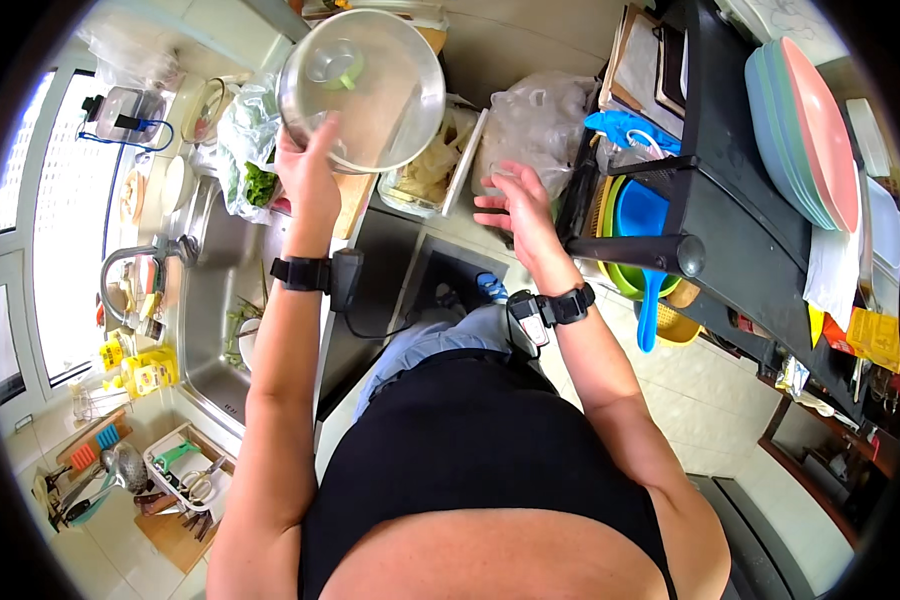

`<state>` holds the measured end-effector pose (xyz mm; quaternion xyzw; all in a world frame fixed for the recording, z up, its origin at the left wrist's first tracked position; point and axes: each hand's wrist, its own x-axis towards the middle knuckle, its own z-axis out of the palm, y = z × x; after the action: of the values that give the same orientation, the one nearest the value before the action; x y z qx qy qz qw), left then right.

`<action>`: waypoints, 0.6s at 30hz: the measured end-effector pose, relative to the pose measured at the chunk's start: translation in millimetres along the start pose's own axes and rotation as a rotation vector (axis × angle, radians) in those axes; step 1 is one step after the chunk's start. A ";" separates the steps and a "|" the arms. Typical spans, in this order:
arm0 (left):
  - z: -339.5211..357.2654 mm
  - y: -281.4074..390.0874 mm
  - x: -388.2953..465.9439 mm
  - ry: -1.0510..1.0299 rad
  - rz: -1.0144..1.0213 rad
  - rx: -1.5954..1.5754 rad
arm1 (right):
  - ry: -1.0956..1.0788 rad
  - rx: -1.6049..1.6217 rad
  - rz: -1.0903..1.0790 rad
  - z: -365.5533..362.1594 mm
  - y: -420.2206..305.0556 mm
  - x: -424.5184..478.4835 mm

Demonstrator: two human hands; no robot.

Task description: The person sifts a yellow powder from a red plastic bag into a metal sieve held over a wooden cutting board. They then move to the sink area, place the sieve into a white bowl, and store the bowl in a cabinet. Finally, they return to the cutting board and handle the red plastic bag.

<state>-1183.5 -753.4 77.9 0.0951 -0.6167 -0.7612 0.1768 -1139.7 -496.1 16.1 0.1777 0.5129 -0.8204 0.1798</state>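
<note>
My left hand (309,169) grips the rim of a large round translucent bowl (390,97), its thumb over the near edge. Through or in the bowl a small clear cup with a green handle (335,66) shows; whether it lies inside or behind cannot be told. Below the bowl are a wooden board (354,201) and a bag of leafy greens (247,161). My right hand (521,206) is held in the air with its fingers apart, holding nothing, in front of a heap of clear plastic bags (532,124). Both wrists wear black straps with small devices.
A steel sink (221,300) with a faucet (131,262) lies to the left. On the right stands a black shelf rack (750,202) with stacked plastic bowls (802,135), a blue scoop (649,240) and a protruding round bar (637,253). A utensil tray (187,435) is at the lower left.
</note>
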 end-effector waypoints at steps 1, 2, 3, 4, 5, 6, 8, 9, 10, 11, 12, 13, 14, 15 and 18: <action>-2.0 -1.6 -2.6 0.005 -0.130 -0.167 | 0.008 0.001 0.000 -0.9 0.6 0.5; -5.0 -5.8 -6.9 0.010 -0.260 -0.334 | 0.016 0.002 0.000 -2.0 1.2 1.1; -10.8 -10.4 -9.6 0.019 -0.381 -0.501 | 0.015 0.003 -0.003 -0.7 0.9 2.4; -21.8 -25.7 -7.3 -0.038 -0.435 -0.502 | 0.019 0.002 -0.002 1.3 0.6 2.7; -31.6 -42.3 -8.4 0.083 -0.396 -0.269 | 0.022 0.002 -0.001 3.4 0.2 2.8; -34.6 -46.1 -7.6 0.061 -0.441 -0.279 | 0.037 0.004 -0.001 3.0 0.0 3.2; -41.2 -52.7 -6.0 0.036 -0.503 -0.365 | 0.019 0.007 -0.012 2.2 -0.6 5.8; -35.0 -45.3 -9.3 0.033 -0.523 -0.441 | 0.012 0.009 -0.017 1.2 -0.4 6.3; -29.8 -41.9 -12.4 0.030 -0.542 -0.517 | 0.018 0.005 -0.009 0.1 0.4 6.4; -26.8 -44.5 -14.9 0.070 -0.539 -0.476 | 0.023 0.000 -0.002 -1.0 1.4 6.5; -24.3 -44.9 -17.0 0.111 -0.530 -0.433 | 0.023 -0.003 0.005 -0.5 1.5 6.8; -22.6 -44.3 -18.8 0.152 -0.521 -0.391 | 0.014 -0.006 0.005 0.3 1.7 6.5; -22.6 -42.2 -19.6 0.193 -0.559 -0.369 | 0.007 -0.009 0.005 1.1 1.9 5.8; -23.5 -42.1 -21.1 0.171 -0.547 -0.410 | 0.002 -0.011 0.004 1.1 2.3 5.5; -25.6 -44.8 -23.6 0.163 -0.511 -0.455 | 0.010 -0.008 0.001 1.1 1.5 6.3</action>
<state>-1159.3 -759.5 27.0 0.2651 -0.3714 -0.8886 0.0461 -1144.6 -498.4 12.5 0.1813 0.5172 -0.8172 0.1782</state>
